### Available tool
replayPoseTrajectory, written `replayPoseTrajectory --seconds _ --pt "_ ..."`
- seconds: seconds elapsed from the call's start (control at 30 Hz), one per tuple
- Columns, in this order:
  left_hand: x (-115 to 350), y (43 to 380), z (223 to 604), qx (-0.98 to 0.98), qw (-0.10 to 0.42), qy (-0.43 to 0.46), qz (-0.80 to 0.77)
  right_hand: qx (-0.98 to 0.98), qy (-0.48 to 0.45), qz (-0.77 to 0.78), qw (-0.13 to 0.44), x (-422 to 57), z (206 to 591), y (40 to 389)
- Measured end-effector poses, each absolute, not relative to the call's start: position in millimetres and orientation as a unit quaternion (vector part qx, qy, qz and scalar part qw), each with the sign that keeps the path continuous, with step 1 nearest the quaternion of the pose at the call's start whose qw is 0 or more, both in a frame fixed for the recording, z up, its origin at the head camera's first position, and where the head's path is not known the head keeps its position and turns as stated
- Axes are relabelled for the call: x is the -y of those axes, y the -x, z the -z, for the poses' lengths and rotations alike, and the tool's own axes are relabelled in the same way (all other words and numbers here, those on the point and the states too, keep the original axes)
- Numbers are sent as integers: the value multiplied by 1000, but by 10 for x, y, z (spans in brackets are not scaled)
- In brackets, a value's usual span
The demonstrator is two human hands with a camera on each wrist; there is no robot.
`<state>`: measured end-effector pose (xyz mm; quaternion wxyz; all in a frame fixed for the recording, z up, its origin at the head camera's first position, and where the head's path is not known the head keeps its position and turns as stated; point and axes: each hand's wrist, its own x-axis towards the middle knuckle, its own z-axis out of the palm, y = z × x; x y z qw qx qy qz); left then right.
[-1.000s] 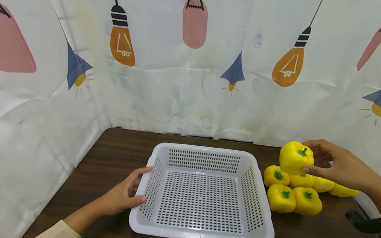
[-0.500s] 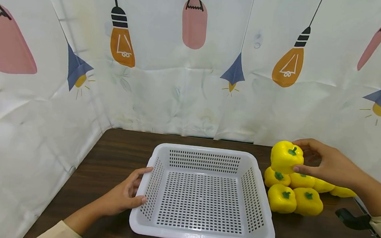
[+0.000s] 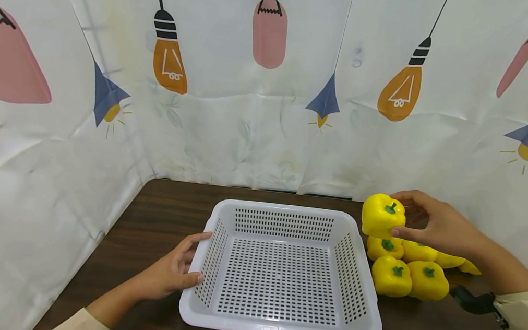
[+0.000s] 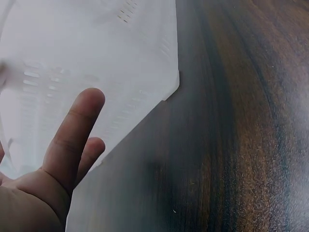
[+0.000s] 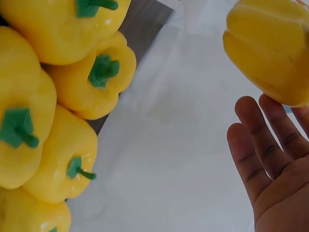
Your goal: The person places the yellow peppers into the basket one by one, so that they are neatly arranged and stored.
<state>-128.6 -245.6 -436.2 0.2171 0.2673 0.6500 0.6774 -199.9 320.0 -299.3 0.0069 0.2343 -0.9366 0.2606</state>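
My right hand [image 3: 444, 228] pinches a yellow bell pepper [image 3: 377, 217] with a green stem between thumb and fingers, raised over the basket's far right corner and the other peppers. In the right wrist view this bell pepper [image 5: 270, 48] is at the top right, above the spread fingers. My left hand [image 3: 170, 272] holds the left rim of a white perforated plastic basket [image 3: 278, 328], thumb over the rim and index finger along it. The left wrist view shows the basket's outer wall [image 4: 96, 43] with fingers [image 4: 72, 135] against it.
Several more yellow bell peppers [image 3: 391, 277] lie clustered right of the basket on the dark wooden table [image 3: 171, 204]. A white printed sheet [image 3: 266, 134] hangs behind and at the left of the table. A black strap device [image 3: 473, 301] shows at the right wrist.
My right hand has moved left with the bell pepper, from above the pepper cluster toward the basket's far right corner. The left hand and basket have stayed in place.
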Motion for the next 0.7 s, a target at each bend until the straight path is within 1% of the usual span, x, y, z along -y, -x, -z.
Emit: replayPoseTrajectory --seconds 0.2,0.33,0.7 --pt "2440 1261 4349 -644 234 -239 -688 933 -239 -268 2 -3086 2989 2023" --pt "2438 1250 4342 -645 236 -232 -689 932 -243 -270 3 -3011 2995 2043" --pt "2452 1246 4332 -643 246 -225 -689 916 -264 -302 -20 -2794 3059 2125"
